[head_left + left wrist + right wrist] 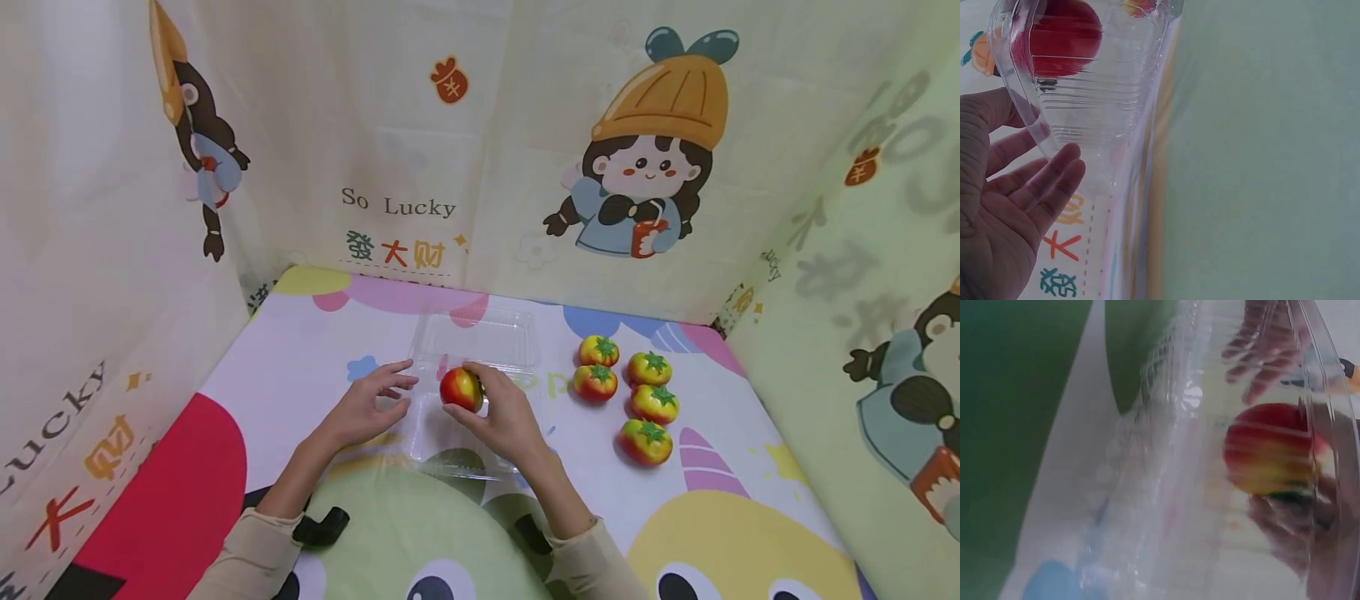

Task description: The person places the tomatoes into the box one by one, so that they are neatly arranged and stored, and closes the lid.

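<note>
1. I have the right hand (506, 412) gripping a red-and-yellow fruit (460, 389) between thumb and fingers.
2. In my head view that fruit appears over an opened clear plastic container (435, 437); I cannot tell whether it touches the plastic.
3. The container's far half (480, 337) lies toward 12 o'clock from the fruit, its near half (450, 450) toward 6.
4. The left hand (375, 404) is at 9 o'clock, fingers loose and holding nothing, just beside the container; any fingertip contact I cannot make out.
5. At 3 o'clock I see five more fruits (653, 404), green caps showing, in rows of two and three.
6. They rest on a patterned tablecloth (300, 367); a printed curtain (510, 167) hangs toward 12.
7. My right wrist view shows the gripped fruit through ribbed plastic, blurred.
</note>
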### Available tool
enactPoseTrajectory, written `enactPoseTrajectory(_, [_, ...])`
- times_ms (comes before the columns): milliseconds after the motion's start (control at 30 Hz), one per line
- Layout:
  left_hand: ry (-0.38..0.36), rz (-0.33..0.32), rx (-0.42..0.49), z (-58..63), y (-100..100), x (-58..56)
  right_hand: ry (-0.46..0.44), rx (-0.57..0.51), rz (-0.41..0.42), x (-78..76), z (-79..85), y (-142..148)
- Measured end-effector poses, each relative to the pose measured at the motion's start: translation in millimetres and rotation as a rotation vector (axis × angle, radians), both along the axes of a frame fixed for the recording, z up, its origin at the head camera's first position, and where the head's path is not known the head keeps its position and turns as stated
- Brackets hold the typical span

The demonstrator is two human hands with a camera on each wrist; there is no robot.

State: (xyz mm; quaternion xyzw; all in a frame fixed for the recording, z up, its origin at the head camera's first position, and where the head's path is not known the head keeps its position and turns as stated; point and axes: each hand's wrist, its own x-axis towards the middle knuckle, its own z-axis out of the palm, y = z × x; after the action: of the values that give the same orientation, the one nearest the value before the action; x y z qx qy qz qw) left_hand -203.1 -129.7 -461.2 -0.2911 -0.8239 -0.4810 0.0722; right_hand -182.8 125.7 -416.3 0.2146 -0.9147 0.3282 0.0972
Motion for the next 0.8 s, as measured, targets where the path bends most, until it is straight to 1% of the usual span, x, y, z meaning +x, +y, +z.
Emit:
enactPoseTrajectory(333, [-0.012,-0.013,0.011,-0.5,0.8,2.9,-0.015,0.005,0.024,-2.9,-10.7,-14.8])
enactPoseTrajectory(567, [0.011,-0.008,0.012,-0.3,1.8,3.4,-0.029,-0.016,0.014,-6.5,-18.1,-21.7])
enactPoseTrajectory(800, [-0.027,-0.019,0.023,-0.4,2.2,5.5,-0.052,-0.026,0.002,-8.2,-21.1,-24.7])
